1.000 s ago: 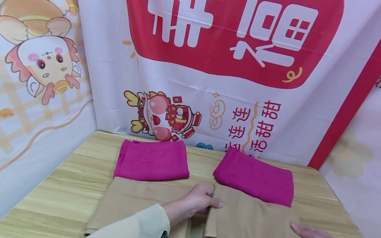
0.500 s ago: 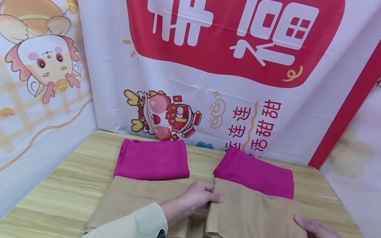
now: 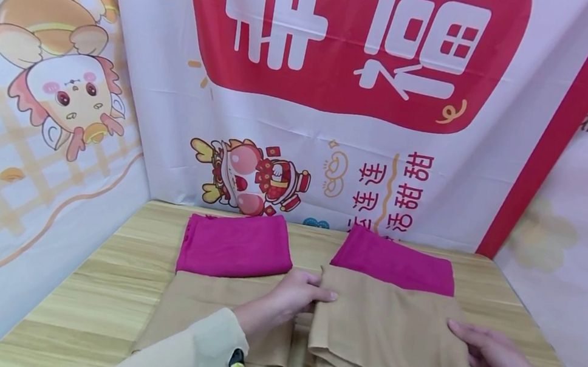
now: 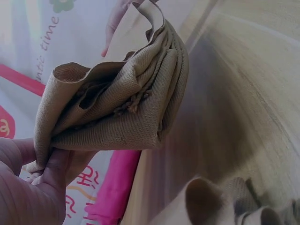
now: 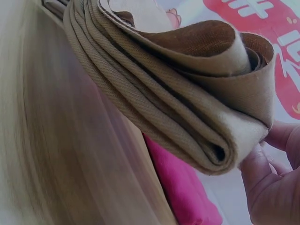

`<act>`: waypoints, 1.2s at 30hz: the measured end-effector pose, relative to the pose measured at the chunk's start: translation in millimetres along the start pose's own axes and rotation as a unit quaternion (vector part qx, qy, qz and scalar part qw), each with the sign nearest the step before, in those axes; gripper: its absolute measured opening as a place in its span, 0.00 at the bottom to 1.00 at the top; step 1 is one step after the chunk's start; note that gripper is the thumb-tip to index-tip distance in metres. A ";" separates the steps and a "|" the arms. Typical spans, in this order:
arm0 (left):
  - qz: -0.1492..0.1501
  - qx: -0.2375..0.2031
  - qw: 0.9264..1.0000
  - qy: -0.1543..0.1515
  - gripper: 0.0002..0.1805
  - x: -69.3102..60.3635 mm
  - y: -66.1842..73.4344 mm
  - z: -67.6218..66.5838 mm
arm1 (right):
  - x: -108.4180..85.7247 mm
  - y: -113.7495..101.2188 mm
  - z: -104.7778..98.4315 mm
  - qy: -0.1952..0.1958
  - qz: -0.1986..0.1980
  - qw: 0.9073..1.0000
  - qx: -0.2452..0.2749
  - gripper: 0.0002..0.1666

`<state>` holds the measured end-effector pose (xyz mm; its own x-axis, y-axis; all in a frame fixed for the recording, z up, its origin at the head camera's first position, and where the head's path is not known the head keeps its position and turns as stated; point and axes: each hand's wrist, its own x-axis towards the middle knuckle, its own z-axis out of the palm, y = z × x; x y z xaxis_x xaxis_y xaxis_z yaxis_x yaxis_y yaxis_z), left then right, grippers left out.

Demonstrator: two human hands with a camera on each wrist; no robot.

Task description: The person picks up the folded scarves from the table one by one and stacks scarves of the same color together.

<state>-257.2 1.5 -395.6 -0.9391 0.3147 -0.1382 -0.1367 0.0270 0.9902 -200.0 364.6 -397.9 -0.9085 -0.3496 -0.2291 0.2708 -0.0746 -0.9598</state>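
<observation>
Held tan cloth [image 3: 391,336] is rising clear of the bench [image 3: 88,293]

Taking the middle of the bench as the clock's centre and the backdrop [image 3: 274,120] as 12, the left magenta cloth [image 3: 236,247] is lying folded towards 10 o'clock, keeping the place it had a second ago. The left tan cloth [image 3: 203,298] is resting folded at 9 o'clock, also unmoved, with a cream sleeve [image 3: 180,347] hiding part of it.

Near the centre, the left hand [image 3: 288,299] is pinching the held tan cloth by its far left corner, the thumb lying over the upper face. The held tan cloth is stretching across 3 to 4 o'clock, hanging above the bench in several folded layers whose ends are looping loosely in both wrist views. Over the last second it has been climbing and shifting towards 12 o'clock, lately edging a little towards 9, with both hands travelling along.

At 2 o'clock the right magenta cloth [image 3: 399,267] is lying folded, and in the head view the raised cloth is now hiding more of it; whether the two are touching, I cannot tell.

Furthest over, at 3 o'clock, the right hand [image 3: 498,358] is gripping the held tan cloth's right edge between thumb and fingers. For the work in hand, this seems to mean that the cloth is being carried as one folded bundle, the two-sided hold probably keeping its layers together
</observation>
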 end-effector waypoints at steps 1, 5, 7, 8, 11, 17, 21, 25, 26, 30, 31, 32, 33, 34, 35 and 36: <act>-0.001 -0.002 1.000 0.002 0.12 -0.6 1.3 -1.6 | 0.6 -0.9 1.8 0.001 -0.002 1.000 0.001 0.18; -0.006 0.004 1.000 0.010 0.14 -3.0 4.1 -9.0 | 3.6 -4.3 9.5 0.004 -0.015 1.000 0.013 0.16; -0.006 0.006 1.000 0.011 0.14 -4.3 5.0 -12.5 | 5.2 -5.8 13.7 0.012 -0.018 1.000 0.015 0.15; -0.006 0.008 1.000 0.012 0.14 -4.9 5.3 -14.3 | 5.9 -6.7 15.7 0.014 -0.020 1.000 0.015 0.15; -0.007 0.004 1.000 0.011 0.15 -7.0 7.3 -19.8 | 8.1 -9.2 21.8 0.018 -0.026 0.999 0.014 0.15; -0.005 -0.008 1.000 0.005 0.19 -12.1 10.6 -34.3 | 14.5 -14.1 37.0 0.033 -0.037 0.999 0.019 0.13; 0.000 -0.005 1.000 0.019 0.16 -18.0 13.9 -43.9 | 19.5 -19.0 49.5 0.047 -0.035 0.998 0.014 0.10; 0.007 -0.006 0.999 0.033 0.14 -24.8 16.1 -54.2 | 25.8 -23.2 63.3 0.060 -0.041 0.997 0.017 0.08; 0.009 -0.008 0.999 0.035 0.14 -26.0 16.1 -56.6 | 27.3 -23.7 66.5 0.063 -0.042 0.997 0.017 0.08; 0.014 -0.016 0.999 0.039 0.16 -30.1 16.2 -65.4 | 33.8 -23.8 77.4 0.071 -0.047 0.996 0.013 0.07; 0.015 -0.018 0.999 0.039 0.17 -31.2 16.1 -67.7 | 35.7 -23.9 80.2 0.074 -0.047 0.996 0.014 0.06; 0.015 -0.020 0.999 0.040 0.18 -32.5 16.4 -70.1 | 37.9 -23.8 82.5 0.073 -0.048 0.996 0.015 0.06; 0.014 -0.022 0.999 0.042 0.19 -33.8 16.6 -72.8 | 39.8 -24.0 84.8 0.073 -0.048 0.996 0.016 0.06; 0.012 -0.023 0.999 0.042 0.20 -34.9 16.8 -75.9 | 41.7 -24.3 87.2 0.072 -0.049 0.996 0.017 0.06; 0.011 -0.024 0.999 0.046 0.20 -35.9 17.1 -78.7 | 43.5 -25.0 89.7 0.072 -0.048 0.996 0.018 0.07; 0.009 -0.025 0.998 0.049 0.21 -37.1 17.4 -81.6 | 45.3 -25.6 92.3 0.071 -0.049 0.996 0.019 0.07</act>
<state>-250.5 -87.2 -374.7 -0.9677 0.2197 -0.1233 -0.1321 -0.0257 0.9909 -218.7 264.5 -368.7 -0.9663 -0.2032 -0.1579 0.1878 -0.1375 -0.9725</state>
